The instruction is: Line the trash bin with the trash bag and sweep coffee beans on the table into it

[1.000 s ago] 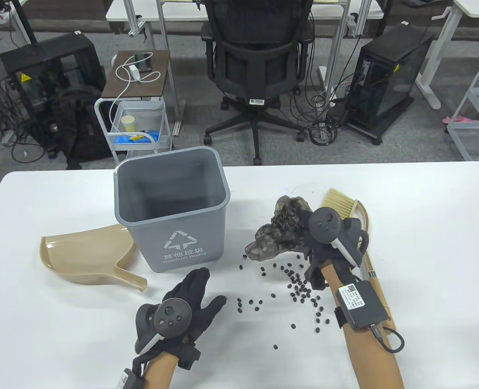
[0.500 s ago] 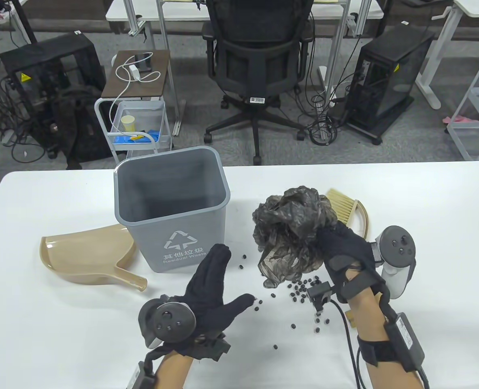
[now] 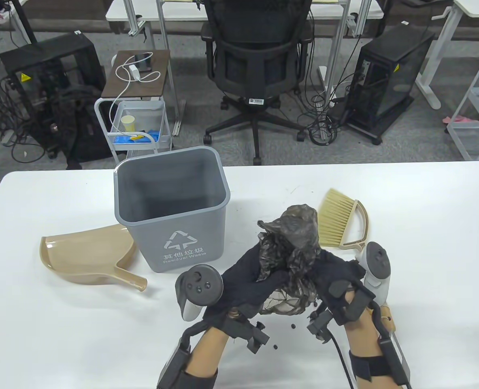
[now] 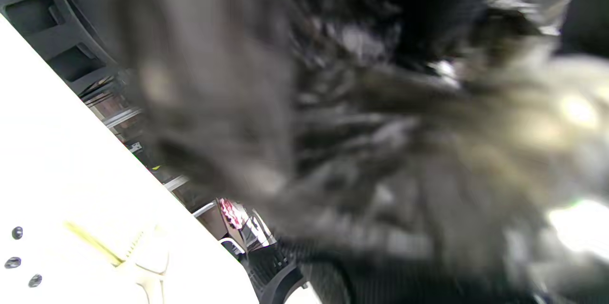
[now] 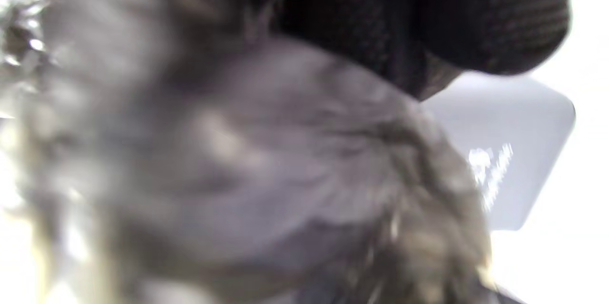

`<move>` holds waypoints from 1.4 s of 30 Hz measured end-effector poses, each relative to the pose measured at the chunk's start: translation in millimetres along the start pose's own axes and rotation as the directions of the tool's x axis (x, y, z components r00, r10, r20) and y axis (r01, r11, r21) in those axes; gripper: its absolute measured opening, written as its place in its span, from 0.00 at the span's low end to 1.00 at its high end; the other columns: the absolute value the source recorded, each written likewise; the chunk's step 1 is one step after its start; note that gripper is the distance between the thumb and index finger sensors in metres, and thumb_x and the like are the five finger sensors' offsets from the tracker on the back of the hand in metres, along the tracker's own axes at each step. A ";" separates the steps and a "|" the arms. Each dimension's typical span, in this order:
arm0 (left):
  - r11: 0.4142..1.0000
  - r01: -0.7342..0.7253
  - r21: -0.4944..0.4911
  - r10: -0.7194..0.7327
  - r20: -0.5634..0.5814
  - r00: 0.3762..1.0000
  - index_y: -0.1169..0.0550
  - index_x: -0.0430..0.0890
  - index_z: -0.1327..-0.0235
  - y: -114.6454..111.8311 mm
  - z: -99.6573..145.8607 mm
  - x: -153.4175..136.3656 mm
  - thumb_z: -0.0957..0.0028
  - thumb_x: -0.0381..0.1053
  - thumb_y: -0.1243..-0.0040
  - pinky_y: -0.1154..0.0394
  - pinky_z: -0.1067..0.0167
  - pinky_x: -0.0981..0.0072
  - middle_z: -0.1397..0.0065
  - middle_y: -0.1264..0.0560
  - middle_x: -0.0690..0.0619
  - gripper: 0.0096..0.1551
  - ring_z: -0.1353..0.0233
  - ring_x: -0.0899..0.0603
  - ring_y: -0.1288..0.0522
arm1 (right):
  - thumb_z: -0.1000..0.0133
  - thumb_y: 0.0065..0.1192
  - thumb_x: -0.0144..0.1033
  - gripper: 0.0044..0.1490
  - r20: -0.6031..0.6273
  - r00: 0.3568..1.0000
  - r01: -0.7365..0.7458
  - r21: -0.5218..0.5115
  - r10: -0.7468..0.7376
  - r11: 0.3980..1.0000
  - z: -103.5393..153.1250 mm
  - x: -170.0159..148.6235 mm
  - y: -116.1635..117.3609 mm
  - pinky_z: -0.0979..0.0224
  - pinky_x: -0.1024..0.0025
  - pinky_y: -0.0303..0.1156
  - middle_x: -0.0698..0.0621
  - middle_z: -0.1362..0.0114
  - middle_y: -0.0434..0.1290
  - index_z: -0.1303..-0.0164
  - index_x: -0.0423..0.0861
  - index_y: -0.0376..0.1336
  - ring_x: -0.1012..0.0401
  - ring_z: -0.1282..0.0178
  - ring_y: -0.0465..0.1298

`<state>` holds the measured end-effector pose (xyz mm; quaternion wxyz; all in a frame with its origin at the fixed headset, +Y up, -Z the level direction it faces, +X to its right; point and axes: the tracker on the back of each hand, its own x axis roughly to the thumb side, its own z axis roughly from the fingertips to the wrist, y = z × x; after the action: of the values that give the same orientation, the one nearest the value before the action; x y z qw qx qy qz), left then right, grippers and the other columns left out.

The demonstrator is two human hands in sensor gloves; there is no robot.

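A crumpled dark translucent trash bag (image 3: 294, 239) is held above the table between both hands. My left hand (image 3: 259, 279) grips its lower left side and my right hand (image 3: 324, 271) grips its lower right side. The bag fills both wrist views as a blur (image 4: 380, 152) (image 5: 214, 175). The grey trash bin (image 3: 172, 206) stands upright and unlined to the left of the bag. Most coffee beans are hidden under the bag and hands; a few coffee beans (image 3: 292, 325) show on the table below them. A tan brush (image 3: 338, 221) lies right of the bag, a tan dustpan (image 3: 87, 253) left of the bin.
The white table (image 3: 425, 243) ends at its far edge just behind the bin. Beyond it stand an office chair (image 3: 257, 73), a small cart (image 3: 138, 121) and computer cases on the floor.
My right hand lifted the bag off the table and drew it toward the front. My left hand swung right and took hold of the bag, covering the beans.
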<state>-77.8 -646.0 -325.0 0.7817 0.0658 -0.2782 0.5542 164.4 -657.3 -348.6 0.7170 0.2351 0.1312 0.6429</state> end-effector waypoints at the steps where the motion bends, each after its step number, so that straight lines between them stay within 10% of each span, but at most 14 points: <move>1: 0.999 -0.007 0.031 0.008 -0.019 1.000 0.24 0.50 0.33 2.8 0.5 -2.2 0.37 0.53 0.38 0.28 0.33 0.41 0.30 0.23 0.49 0.21 0.38 0.44 0.19 | 0.46 0.63 0.47 0.27 -0.005 1.000 -0.004 0.042 0.004 0.999 -0.5 -0.1 -0.3 0.61 0.58 0.81 0.51 0.60 0.86 0.45 0.42 0.70 0.55 0.67 0.87; 5: 0.987 0.003 0.159 0.006 -0.055 0.998 0.23 0.50 0.34 27.2 7.1 -6.0 0.37 0.52 0.38 0.26 0.36 0.43 0.32 0.21 0.49 0.20 0.41 0.45 0.18 | 0.44 0.60 0.48 0.29 -0.040 0.998 -0.053 -0.136 0.048 0.989 7.7 -0.2 -24.2 0.58 0.58 0.80 0.50 0.57 0.85 0.42 0.41 0.68 0.55 0.64 0.87; 10: 0.944 0.080 0.322 -0.064 -0.058 0.996 0.23 0.49 0.34 55.6 19.3 3.9 0.37 0.51 0.39 0.25 0.38 0.45 0.33 0.20 0.49 0.20 0.42 0.46 0.17 | 0.44 0.58 0.53 0.54 -0.101 0.950 -0.303 -0.519 0.295 0.799 38.7 17.5 -59.9 0.27 0.40 0.55 0.37 0.22 0.51 0.23 0.42 0.33 0.37 0.25 0.56; 20: 0.823 0.456 0.340 -0.470 -0.045 0.882 0.23 0.49 0.35 30.4 21.1 31.8 0.37 0.51 0.39 0.24 0.39 0.46 0.34 0.19 0.48 0.20 0.43 0.46 0.16 | 0.53 0.70 0.62 0.74 0.096 0.807 -0.567 -0.152 0.583 0.810 15.6 38.5 33.1 0.23 0.32 0.36 0.37 0.19 0.24 0.25 0.46 0.23 0.33 0.21 0.28; 24: 0.885 0.393 0.251 -0.427 0.096 0.899 0.23 0.51 0.34 18.7 17.6 38.8 0.37 0.49 0.39 0.24 0.37 0.45 0.32 0.20 0.50 0.19 0.41 0.46 0.16 | 0.48 0.64 0.49 0.49 -0.089 0.803 -0.557 -0.463 0.589 0.689 7.8 9.3 10.7 0.25 0.35 0.50 0.36 0.18 0.44 0.22 0.49 0.44 0.33 0.21 0.47; 27: 0.917 0.296 0.266 -0.340 0.136 0.931 0.23 0.52 0.35 18.3 19.8 48.8 0.38 0.46 0.38 0.25 0.37 0.44 0.32 0.20 0.50 0.18 0.40 0.46 0.17 | 0.47 0.59 0.39 0.25 -0.131 0.854 -0.478 -0.581 0.504 0.659 17.0 -0.3 -26.9 0.30 0.38 0.60 0.40 0.25 0.64 0.39 0.48 0.66 0.38 0.28 0.65; 36: 0.806 0.427 0.409 -0.393 -0.169 0.904 0.27 0.48 0.28 63.9 26.7 15.1 0.36 0.47 0.41 0.24 0.40 0.46 0.33 0.20 0.47 0.24 0.44 0.46 0.16 | 0.47 0.58 0.38 0.25 -0.132 0.886 -0.412 -0.665 0.444 0.624 50.9 24.8 -76.8 0.40 0.46 0.73 0.40 0.34 0.75 0.40 0.48 0.66 0.42 0.41 0.78; 42: 0.848 0.461 0.260 -0.387 -0.290 0.876 0.24 0.44 0.32 59.1 16.0 6.3 0.35 0.50 0.42 0.21 0.45 0.51 0.38 0.18 0.47 0.22 0.51 0.51 0.14 | 0.47 0.58 0.34 0.25 -0.145 0.876 -0.442 -0.622 0.459 0.647 53.3 41.4 -77.3 0.51 0.53 0.79 0.45 0.49 0.83 0.38 0.49 0.66 0.50 0.56 0.85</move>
<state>-135.5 -625.1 -320.5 0.8902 0.1888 -0.0717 0.4083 262.8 -630.5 -337.4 0.5723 0.0111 -0.1666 0.8029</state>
